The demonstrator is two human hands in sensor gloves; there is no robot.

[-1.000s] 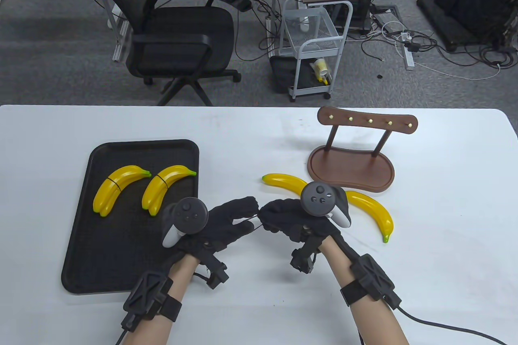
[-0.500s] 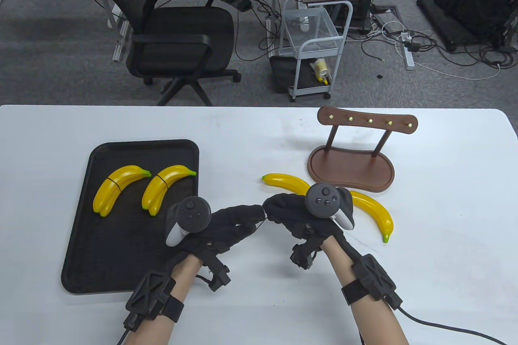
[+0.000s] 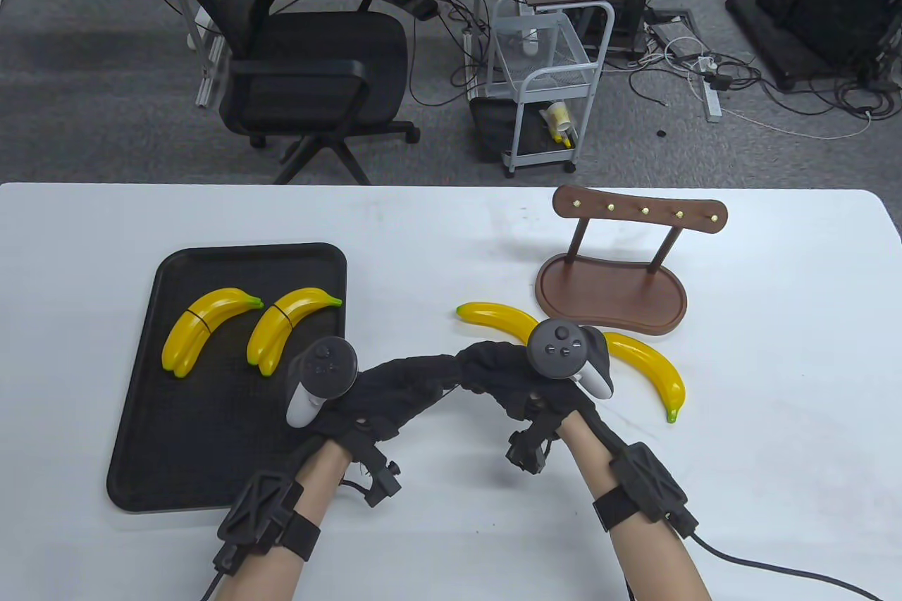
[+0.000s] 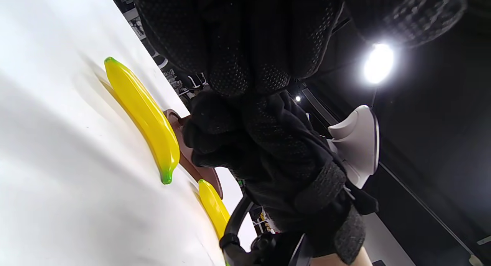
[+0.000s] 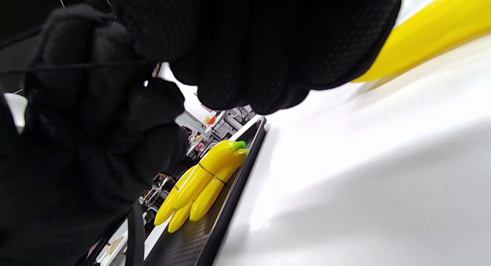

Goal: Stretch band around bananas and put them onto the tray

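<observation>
Two banded banana pairs (image 3: 211,327) (image 3: 290,327) are lying on one tray (image 3: 211,481). Two loose bananas (image 3: 493,316) (image 3: 652,370) are lying on the counter (image 3: 775,418). One wooden stand (image 3: 613,291) is standing there.

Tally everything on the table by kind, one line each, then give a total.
Banded banana pairs on the tray: 2
Loose bananas on the table: 2
Black tray: 1
Wooden peg stand: 1
Black band, held between the left hand and the right hand: 1
Total: 7
</observation>
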